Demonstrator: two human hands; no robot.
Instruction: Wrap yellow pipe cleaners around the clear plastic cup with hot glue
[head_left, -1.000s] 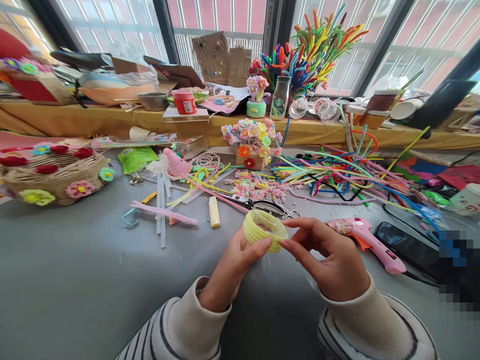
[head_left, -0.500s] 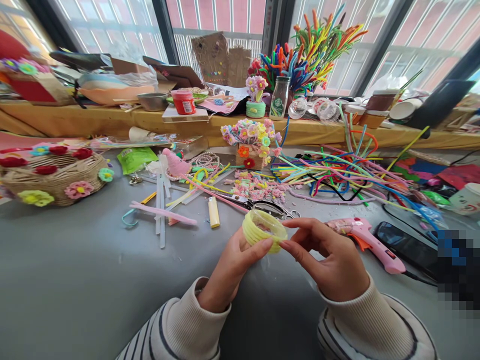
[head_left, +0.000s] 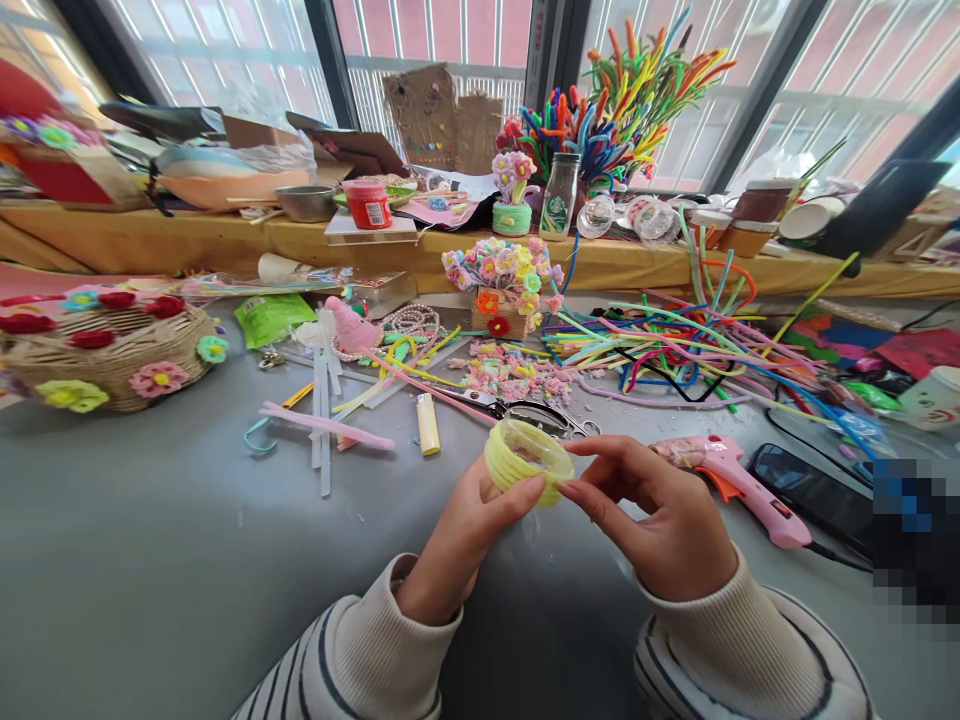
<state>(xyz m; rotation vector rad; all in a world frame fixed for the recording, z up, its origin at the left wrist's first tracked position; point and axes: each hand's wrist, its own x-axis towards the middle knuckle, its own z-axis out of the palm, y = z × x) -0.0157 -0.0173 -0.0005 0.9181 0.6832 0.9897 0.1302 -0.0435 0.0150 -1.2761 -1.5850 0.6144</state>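
Observation:
A small clear cup wrapped in rings of yellow pipe cleaner (head_left: pixel 517 468) is held tilted above the grey table, its open rim up. My left hand (head_left: pixel 480 515) grips it from the left, thumb across the front. On the other side my right hand (head_left: pixel 656 515) pinches its right edge between thumb and fingers. Just behind the cup lie black-handled scissors (head_left: pixel 544 415). A pink glue gun (head_left: pixel 739 487) rests to the right of my right hand, and a pale yellow lighter (head_left: pixel 427 424) lies to the left of the cup.
Clear glue sticks (head_left: pixel 321 430) lie left of the lighter. A heap of pipe cleaners (head_left: pixel 660 345) spreads at the back right, beside a dark phone (head_left: pixel 806 490). A woven basket (head_left: pixel 112 360) stands at far left, and a small flower pot (head_left: pixel 499 312) at the back.

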